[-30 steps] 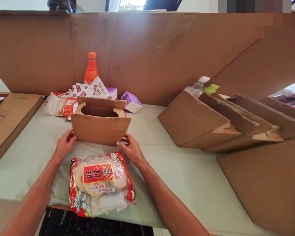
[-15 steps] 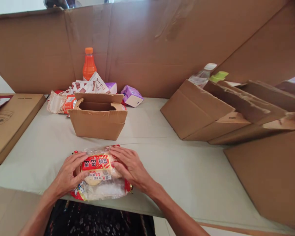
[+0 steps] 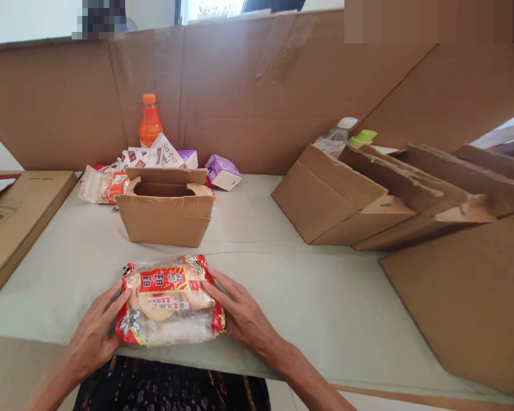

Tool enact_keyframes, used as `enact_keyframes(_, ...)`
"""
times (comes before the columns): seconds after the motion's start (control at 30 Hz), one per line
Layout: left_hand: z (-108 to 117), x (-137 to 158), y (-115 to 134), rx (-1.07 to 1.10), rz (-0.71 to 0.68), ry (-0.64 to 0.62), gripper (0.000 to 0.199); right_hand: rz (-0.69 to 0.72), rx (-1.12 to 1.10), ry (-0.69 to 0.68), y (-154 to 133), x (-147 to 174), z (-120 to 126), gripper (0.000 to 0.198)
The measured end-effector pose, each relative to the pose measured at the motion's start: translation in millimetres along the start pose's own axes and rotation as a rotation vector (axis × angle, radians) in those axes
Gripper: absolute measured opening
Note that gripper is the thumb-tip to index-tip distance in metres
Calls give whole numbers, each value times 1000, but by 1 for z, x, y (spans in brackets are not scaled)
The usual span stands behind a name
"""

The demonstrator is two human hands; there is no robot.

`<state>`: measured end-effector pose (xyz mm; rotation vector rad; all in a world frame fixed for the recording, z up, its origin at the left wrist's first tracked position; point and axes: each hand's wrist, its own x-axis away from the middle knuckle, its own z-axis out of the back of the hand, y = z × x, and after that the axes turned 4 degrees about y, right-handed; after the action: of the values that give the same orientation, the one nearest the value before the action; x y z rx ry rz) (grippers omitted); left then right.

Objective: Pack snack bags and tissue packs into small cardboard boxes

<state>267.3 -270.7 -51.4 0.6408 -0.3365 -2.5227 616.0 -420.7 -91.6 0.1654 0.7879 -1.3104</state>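
A clear and red bag of rice crackers (image 3: 171,302) lies face up near the table's front edge, with round crackers showing through the plastic. My left hand (image 3: 99,325) grips its left side, fingers along the red edge and thumb lower down. At the opposite side, my right hand (image 3: 242,317) holds the right edge, with two fingers reaching onto the top and the thumb hidden. Just beyond the bag stands a small open cardboard box (image 3: 165,220), apart from both hands.
Behind the small box are an orange drink bottle (image 3: 150,123), a bag of oats (image 3: 98,185) and a purple pack (image 3: 223,172). Several open cardboard boxes (image 3: 325,194) fill the right side. A flat carton (image 3: 25,214) lies left; a tall cardboard wall (image 3: 257,103) closes the back.
My hands have slid outward from the bag's top to its left and right edges, uncovering its printed front. The view has shifted slightly.
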Motion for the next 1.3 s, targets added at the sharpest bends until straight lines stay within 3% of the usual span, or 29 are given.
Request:
enact_keyframes(0.1, 3, -8, 5, 160, 93, 37, 45, -106, -194, -16, -6, -16, 14, 56)
enact_keyframes(0.2, 14, -16, 12, 293, 182, 1, 35, -270, -361, -122, -16, -26, 33, 37)
enact_keyframes(0.27, 17, -23, 17, 381, 264, -4, 38, -390, -402, -192, -20, -30, 40, 35)
enact_keyframes(0.37, 14, -37, 22, 507, 410, 41, 43, -458, -341, -169, -20, -30, 43, 41)
enact_keyframes(0.53, 6, -51, 27, 658, 432, 87, 38, -273, -255, -157, -11, -43, 61, 85)
enact_keyframes(0.67, 2, -48, 32, 701, 450, 99, 37, -143, -202, -176, -15, -74, 75, 96)
enact_keyframes(0.8, 1, -42, 39, 677, 421, 145, 35, 6, -133, -336, -34, -103, 73, 65)
enact_keyframes(0.93, 2, -41, 46, 645, 327, 131, 34, 10, -35, -477, -54, -118, 63, 26)
enact_keyframes(1.03, 14, -44, 42, 645, 233, 56, 34, 22, -28, -545, -59, -122, 60, 20)
enact_keyframes(1.17, 49, -54, 23, 656, 200, -134, 51, -57, -209, -416, -46, -114, 72, 31)
enact_keyframes(1.23, 67, -66, 14, 632, 225, -82, 56, -177, -359, -288, -32, -104, 85, 28)
enact_keyframes(1.3, 81, -85, 9, 547, 215, 35, 48, -343, -453, -71, -18, -95, 98, 27)
